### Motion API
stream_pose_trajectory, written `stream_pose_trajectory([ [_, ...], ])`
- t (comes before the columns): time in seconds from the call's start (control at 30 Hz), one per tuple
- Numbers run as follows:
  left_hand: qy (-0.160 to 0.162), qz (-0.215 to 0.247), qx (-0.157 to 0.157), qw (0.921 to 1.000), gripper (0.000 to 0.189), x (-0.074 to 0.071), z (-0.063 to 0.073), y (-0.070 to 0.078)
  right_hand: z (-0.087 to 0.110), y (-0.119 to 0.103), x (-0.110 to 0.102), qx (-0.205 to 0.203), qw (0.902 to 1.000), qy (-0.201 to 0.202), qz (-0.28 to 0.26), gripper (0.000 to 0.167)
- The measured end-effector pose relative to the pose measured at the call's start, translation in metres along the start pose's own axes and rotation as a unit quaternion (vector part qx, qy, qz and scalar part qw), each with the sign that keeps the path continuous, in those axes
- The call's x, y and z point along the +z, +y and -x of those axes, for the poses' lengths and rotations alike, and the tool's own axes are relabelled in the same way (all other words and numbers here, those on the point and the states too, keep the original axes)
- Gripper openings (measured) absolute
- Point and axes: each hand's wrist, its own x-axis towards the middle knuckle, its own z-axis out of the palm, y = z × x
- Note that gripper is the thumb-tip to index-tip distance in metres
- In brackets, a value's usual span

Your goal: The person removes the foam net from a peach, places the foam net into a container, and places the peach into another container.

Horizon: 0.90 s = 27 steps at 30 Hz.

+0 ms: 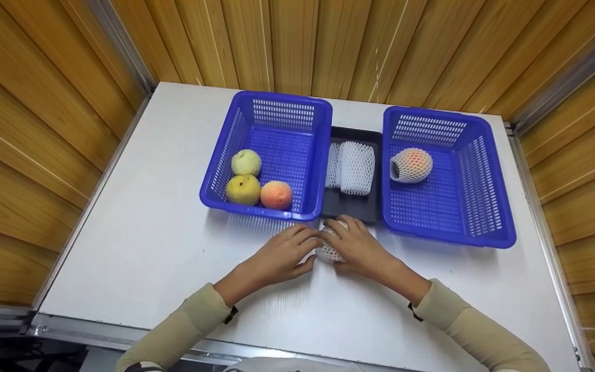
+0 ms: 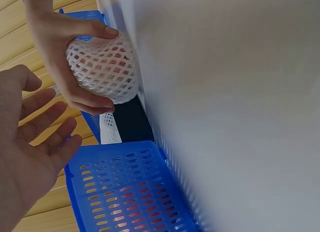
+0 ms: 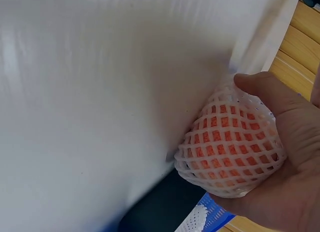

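Wood panelling (image 1: 297, 46) backs 2 baskets (image 1: 426, 212). Right hand (image 1: 358, 245) grips a netted fruit (image 3: 230, 147). Left hand (image 1: 282, 256), fingers loosely spread, holds nothing.

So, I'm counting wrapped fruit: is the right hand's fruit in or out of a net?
In: white net wraps the fruit in the right hand, orange-red skin showing through.

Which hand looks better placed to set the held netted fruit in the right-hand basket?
Probably the right: the right hand grips the netted fruit and is nearer the right-hand basket, where another netted fruit lies. The left hand is open, holds nothing and is farther from that basket.
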Motion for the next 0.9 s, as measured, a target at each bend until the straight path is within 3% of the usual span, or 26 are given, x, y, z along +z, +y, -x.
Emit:
stream_pose_trajectory([
  [0.3, -0.009, -0.004, -0.027, 0.9996, 0.025, 0.011, 0.006, -0.011, -0.001, 0.000, 0.001, 0.020, 0.9983, 0.000, -0.055, 0.070],
  [0.47, 0.005, 0.029, -0.023, 0.9993, 0.023, 0.009, 0.006, -0.010, -0.001, 0.003, -0.005, 0.033, 0.9941, 0.003, -0.103, 0.062],
  [0.63, 0.041, 0.091, -0.022, 0.9947, 0.020, 0.001, 0.004, -0.006, -0.001, 0.006, -0.023, 0.065, 0.9795, 0.034, -0.188, 0.058],
  [0.9, 0.133, 0.149, -0.024, 0.9795, 0.022, -0.012, -0.010, -0.005, -0.001, 0.015, -0.069, 0.108, 0.9487, 0.089, -0.284, 0.050],
])
